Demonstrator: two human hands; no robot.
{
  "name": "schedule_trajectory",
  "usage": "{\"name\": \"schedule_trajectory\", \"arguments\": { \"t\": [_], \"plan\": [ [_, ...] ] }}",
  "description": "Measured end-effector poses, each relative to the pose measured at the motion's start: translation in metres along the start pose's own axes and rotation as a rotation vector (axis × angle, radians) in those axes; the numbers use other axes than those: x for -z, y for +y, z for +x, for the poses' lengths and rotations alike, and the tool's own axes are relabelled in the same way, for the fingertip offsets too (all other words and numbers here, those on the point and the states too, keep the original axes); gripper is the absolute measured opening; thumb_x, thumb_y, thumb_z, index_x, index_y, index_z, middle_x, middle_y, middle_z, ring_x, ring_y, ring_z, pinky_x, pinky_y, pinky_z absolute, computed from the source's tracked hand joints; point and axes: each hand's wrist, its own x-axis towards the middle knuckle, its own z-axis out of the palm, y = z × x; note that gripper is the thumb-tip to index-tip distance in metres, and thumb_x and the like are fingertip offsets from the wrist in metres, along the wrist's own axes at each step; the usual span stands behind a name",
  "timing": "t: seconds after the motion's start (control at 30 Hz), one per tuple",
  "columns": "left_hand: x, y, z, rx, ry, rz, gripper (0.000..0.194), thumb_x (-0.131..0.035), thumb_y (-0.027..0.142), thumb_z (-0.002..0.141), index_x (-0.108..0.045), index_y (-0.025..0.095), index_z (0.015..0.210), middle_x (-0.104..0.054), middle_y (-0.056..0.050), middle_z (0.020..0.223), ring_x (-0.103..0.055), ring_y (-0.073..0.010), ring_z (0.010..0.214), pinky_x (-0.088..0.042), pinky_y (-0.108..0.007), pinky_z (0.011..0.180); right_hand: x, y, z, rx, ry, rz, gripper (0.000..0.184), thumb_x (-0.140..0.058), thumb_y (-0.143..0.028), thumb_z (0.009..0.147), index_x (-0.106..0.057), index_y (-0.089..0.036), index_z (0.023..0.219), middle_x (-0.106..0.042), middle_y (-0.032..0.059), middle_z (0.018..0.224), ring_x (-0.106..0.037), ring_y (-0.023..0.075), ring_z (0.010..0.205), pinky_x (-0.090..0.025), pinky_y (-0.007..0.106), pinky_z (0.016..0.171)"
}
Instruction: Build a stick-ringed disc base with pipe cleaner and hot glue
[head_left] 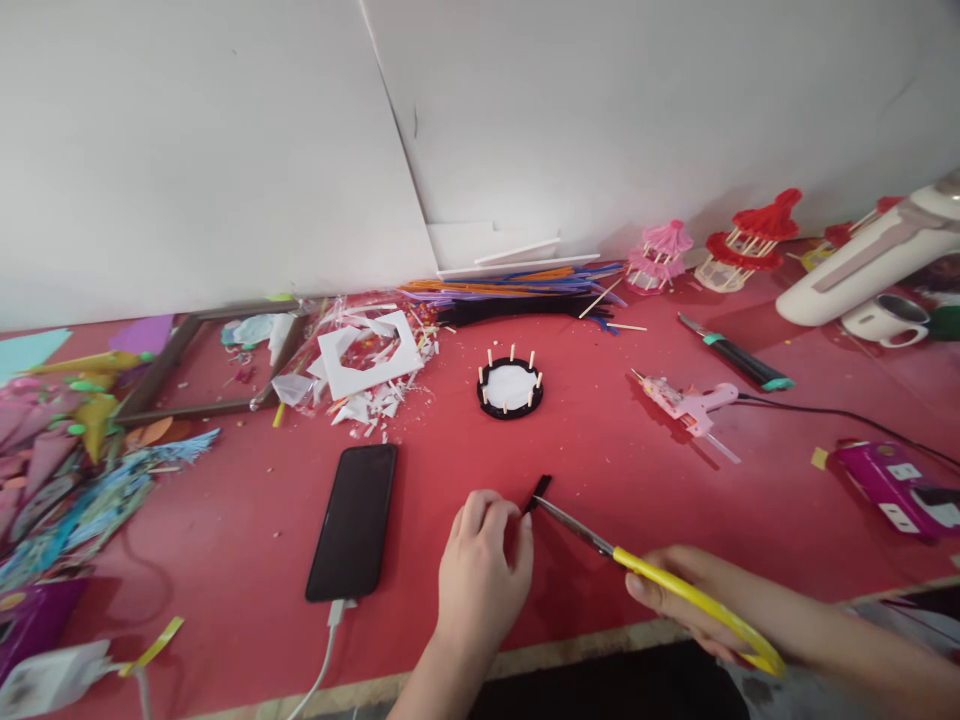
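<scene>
Near the front of the red table, my left hand is closed, pinching a short piece of black pipe cleaner. Its far end sticks out past my fingertips. My right hand grips yellow-handled scissors, their blade tips touching the black piece beside my left fingers. Whether the blades are fully closed is too small to tell. Beyond both hands lies a round base with a white middle and a black fuzzy rim, with several short wooden pegs standing around it.
Left of my hands lies a phone on a cable. Foam scraps and a cut white frame lie behind it. Pipe cleaners line the wall. A pink glue gun, a utility knife, small pagoda models and a mug are rightward.
</scene>
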Motion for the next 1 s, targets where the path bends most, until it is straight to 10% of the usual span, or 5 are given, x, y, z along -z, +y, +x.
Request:
{"name": "schedule_trajectory", "arguments": {
  "t": [1.0],
  "plan": [
    [0.004,0.001,0.004,0.049,-0.074,0.052,0.016,-0.052,0.023,0.093,-0.066,0.023,0.085,-0.064,-0.004,0.096,-0.066,-0.0179,0.080,-0.050,-0.025,0.061,-0.007,-0.019,-0.012,-0.179,-0.067,0.118,0.057,-0.046,-0.073,0.088,-0.046,-0.020,0.065,-0.033,-0.0100,0.039,-0.031,0.0026,0.025,-0.020,0.012,0.025]
  ]
}}
